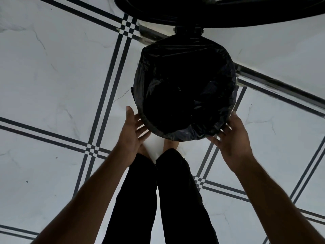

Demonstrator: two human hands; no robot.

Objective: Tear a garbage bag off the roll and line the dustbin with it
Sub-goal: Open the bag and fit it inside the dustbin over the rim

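A round dustbin [226, 120] stands on the floor just beyond my feet, seen from above. A black garbage bag [184, 71] sits inside it, its mouth folded out over the rim all around. My left hand [131, 131] is at the bin's near left side, fingers spread, fingertips at the bag's edge. My right hand [232, 136] is at the near right side, fingers apart and touching the bag below the rim. Neither hand visibly grips anything. No roll of bags is in view.
White marble-look floor tiles [52, 76] with dark double lines surround the bin. A large black round object [246, 9] overhangs at the top. A metal floor rail [281, 85] runs diagonally behind the bin. My legs in black trousers [158, 199] fill the bottom centre.
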